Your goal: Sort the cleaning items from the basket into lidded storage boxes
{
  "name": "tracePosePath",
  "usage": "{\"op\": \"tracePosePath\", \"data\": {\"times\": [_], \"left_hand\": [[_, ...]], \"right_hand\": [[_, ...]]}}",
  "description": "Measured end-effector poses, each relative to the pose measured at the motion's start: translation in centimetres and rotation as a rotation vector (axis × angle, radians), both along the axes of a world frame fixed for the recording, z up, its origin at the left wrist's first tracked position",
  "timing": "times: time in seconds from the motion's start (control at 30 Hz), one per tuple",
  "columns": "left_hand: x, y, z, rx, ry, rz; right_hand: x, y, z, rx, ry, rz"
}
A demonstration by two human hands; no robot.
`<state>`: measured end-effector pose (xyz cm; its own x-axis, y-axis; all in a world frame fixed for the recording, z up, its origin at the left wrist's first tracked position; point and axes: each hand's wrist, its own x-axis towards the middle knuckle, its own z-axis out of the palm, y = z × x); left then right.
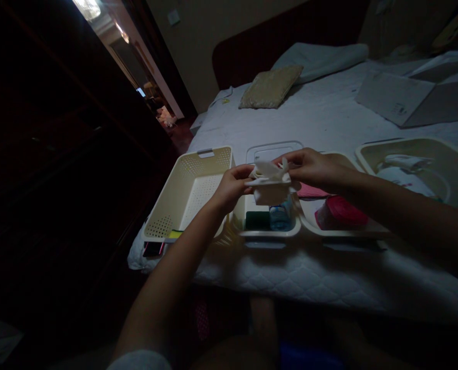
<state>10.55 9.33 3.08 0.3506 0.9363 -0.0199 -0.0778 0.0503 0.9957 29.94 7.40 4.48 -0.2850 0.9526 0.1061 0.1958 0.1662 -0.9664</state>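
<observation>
A small white bundle (272, 190) hangs over the second basket, with a boxy lower part and loose flaps or strips on top; its exact kind is unclear in the dim light. My left hand (232, 187) pinches its left side. From the right, my right hand (309, 167) grips its upper edge, fingers closed. Below lie a dark green block (257, 221) and a clear bluish bottle (280, 218) in the second basket (259, 234). Under my right forearm, a red wrapped roll (341, 213) and a pink cloth (311, 191) sit in the third basket (317, 226).
At the left stands a perforated cream basket (229, 154) with a yellow item (175, 234) near its front. A fourth basket (417, 145) holds white items. Behind them are a cushion (271, 87) and an open white box (396, 97) on the bed (321, 113).
</observation>
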Motion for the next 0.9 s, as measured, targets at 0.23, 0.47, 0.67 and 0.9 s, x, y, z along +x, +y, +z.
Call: {"op": "tracePosePath", "data": {"times": [0.23, 0.47, 0.67, 0.9], "left_hand": [[-0.1, 0.5, -0.4, 0.062, 0.013, 0.043], [-0.1, 0.2, -0.2, 0.050, -0.045, 0.070], [0.1, -0.3, 0.5, -0.131, -0.114, 0.021], [0.3, -0.4, -0.4, -0.049, -0.028, -0.062]], "right_hand": [[0.5, 0.1, 0.2, 0.086, 0.015, 0.080], [0.7, 0.4, 0.1, 0.241, -0.102, 0.027], [0.5, -0.3, 0.3, 0.382, -0.129, -0.076], [0.3, -0.4, -0.1, 0.421, -0.131, -0.080]]}}
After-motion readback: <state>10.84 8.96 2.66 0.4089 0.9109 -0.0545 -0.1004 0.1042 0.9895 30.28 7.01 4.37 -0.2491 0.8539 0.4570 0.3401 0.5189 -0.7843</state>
